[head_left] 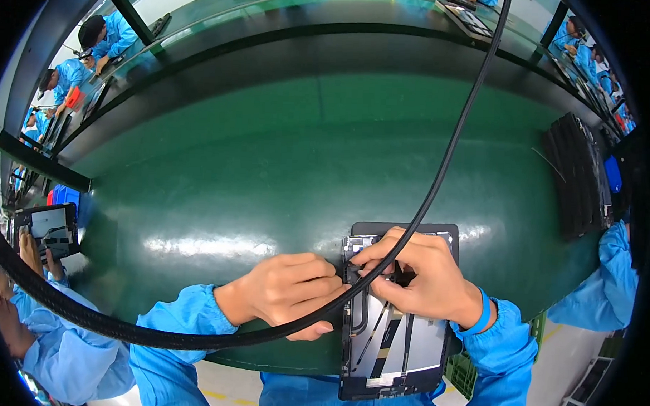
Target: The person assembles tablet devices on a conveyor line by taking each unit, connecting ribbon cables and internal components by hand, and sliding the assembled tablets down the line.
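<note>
An opened tablet (pixel 427 339) lies at the near edge of the green bench, with its grey inner plate, dark strips and a narrow circuit board along the upper left side showing. My right hand (pixel 433 275) is over its upper part, thumb and fingers closed in a pinch near the board; whatever is between them is hidden. Beside the tablet's left edge, my left hand (pixel 290 291) has its fingers curled together, their tips reaching the edge by the board. What those tips hold, if anything, cannot be made out. A blue band circles my right wrist.
A thick black cable (pixel 448 157) loops across the view in front of both hands. At the right stands a stack of dark panels (pixel 576 176), with a co-worker's blue sleeve (pixel 601 284) below. On the left, another person handles a tablet (pixel 48 229). A shelf (pixel 309 38) spans the back.
</note>
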Available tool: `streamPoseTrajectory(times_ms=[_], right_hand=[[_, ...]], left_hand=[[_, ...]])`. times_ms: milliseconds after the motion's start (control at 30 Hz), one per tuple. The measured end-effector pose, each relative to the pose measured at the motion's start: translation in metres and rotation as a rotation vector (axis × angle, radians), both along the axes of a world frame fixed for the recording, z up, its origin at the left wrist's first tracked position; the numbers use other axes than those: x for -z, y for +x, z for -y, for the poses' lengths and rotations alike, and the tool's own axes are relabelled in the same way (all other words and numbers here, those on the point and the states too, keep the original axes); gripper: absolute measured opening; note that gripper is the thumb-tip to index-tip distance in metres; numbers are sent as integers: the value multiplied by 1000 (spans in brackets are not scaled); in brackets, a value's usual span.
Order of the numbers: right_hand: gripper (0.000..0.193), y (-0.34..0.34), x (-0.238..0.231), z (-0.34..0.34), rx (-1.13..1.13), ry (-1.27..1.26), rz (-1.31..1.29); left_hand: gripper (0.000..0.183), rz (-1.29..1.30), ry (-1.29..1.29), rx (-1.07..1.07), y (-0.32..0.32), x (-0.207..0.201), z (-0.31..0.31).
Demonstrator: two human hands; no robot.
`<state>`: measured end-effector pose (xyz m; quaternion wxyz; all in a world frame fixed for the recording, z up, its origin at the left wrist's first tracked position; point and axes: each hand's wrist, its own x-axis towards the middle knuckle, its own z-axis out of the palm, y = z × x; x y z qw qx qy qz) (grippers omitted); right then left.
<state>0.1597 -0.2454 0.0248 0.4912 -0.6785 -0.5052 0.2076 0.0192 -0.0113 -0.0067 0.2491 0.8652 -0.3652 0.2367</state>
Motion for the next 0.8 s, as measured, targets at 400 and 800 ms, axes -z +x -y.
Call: streamPoseTrajectory(times_ms=[400, 800], right_hand=[[22, 0, 4, -1, 47, -14, -75], [18, 2, 4, -1, 36, 15, -27]], left_hand=[[42, 27, 82, -21, 1, -11, 2], [43, 45, 114, 26, 14, -12, 4]])
